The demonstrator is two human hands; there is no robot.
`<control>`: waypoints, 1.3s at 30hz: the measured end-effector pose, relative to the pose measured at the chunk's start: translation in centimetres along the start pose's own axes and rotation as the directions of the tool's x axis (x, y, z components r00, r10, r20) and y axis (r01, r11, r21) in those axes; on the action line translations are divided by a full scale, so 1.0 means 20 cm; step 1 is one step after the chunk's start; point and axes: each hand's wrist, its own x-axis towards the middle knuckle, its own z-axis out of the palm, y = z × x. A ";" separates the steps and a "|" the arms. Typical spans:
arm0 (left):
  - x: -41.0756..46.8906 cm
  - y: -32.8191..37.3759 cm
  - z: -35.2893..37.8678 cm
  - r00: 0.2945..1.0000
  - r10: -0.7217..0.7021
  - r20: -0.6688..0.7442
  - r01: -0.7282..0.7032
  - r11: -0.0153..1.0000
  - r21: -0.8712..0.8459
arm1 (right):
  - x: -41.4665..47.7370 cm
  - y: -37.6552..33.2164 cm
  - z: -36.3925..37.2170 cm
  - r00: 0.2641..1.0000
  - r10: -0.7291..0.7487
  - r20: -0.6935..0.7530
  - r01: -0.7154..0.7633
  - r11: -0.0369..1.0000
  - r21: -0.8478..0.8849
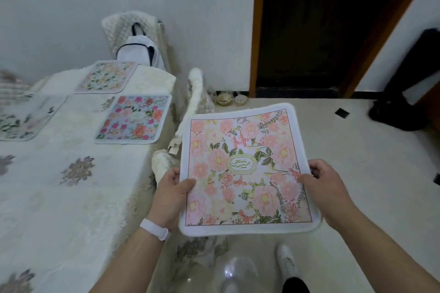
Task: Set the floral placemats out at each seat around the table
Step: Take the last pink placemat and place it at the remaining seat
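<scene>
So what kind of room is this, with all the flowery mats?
Probably a dining area in a home: a table under an embroidered cloth, floral placemats laid on it, a covered chair with a backpack, and a wooden door frame nearby.

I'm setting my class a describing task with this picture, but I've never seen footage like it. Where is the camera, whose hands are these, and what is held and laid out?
No machine here: a person wears one wide-angle camera on the head, looking forward and down, so you see their own arms. The left hand and right hand each pinch a side edge of a pink placemat, held in the air beside the table, not yet laid down. Three floral mats lie on the table's cream cloth: a blue placemat, a pale placemat behind it, and a third placemat at the left, blurred. Beyond the table a white bag sits on a chair.
</scene>
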 end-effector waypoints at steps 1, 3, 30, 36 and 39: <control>0.01 0.01 0.03 0.999 0.004 -0.035 -0.005 1.000 -0.002 | 0.07 -0.03 -0.01 0.999 -0.013 0.035 0.014 1.000 -0.011; 0.01 0.03 0.10 0.994 0.007 -0.108 -0.009 1.000 -0.014 | 0.21 -0.09 -0.05 0.993 -0.041 0.112 0.046 0.998 -0.037; -0.43 -0.18 -0.85 0.518 -0.021 -0.855 -0.259 0.949 -0.180 | 0.19 -0.69 1.48 0.474 -0.190 0.860 0.530 0.842 -0.106; -0.34 -0.25 -1.05 0.529 -0.094 -0.843 -0.275 0.921 -0.275 | 0.16 -0.68 1.78 0.463 -0.171 0.870 0.589 0.793 -0.157; -0.34 -0.29 -1.13 0.517 -0.127 -0.847 -0.267 0.915 -0.301 | 0.12 -0.65 1.89 0.441 -0.165 0.882 0.617 0.770 -0.164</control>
